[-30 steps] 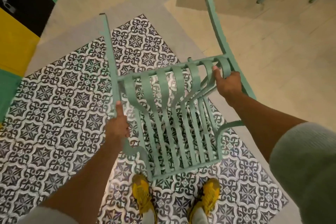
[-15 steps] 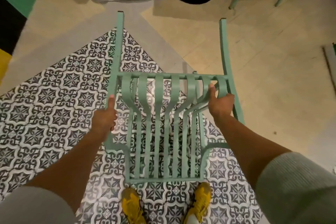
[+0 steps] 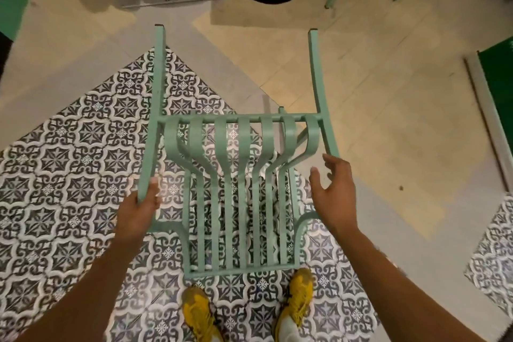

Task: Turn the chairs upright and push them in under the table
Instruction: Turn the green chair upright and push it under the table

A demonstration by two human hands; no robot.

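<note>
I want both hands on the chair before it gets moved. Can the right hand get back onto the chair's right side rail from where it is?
Probably yes. The right hand is open just beside the green chair, off its right rail, with nothing between them.

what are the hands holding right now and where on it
The left hand grips the green chair by its left side rail. The right hand is open beside the right rail, holding nothing.

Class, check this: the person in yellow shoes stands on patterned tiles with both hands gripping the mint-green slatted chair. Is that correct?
Not quite. In the head view only the left hand grips the mint-green slatted chair, on its side rail. The right hand is open, fingers spread beside the frame, not gripping. The yellow shoes and patterned tiles are as stated.
</note>
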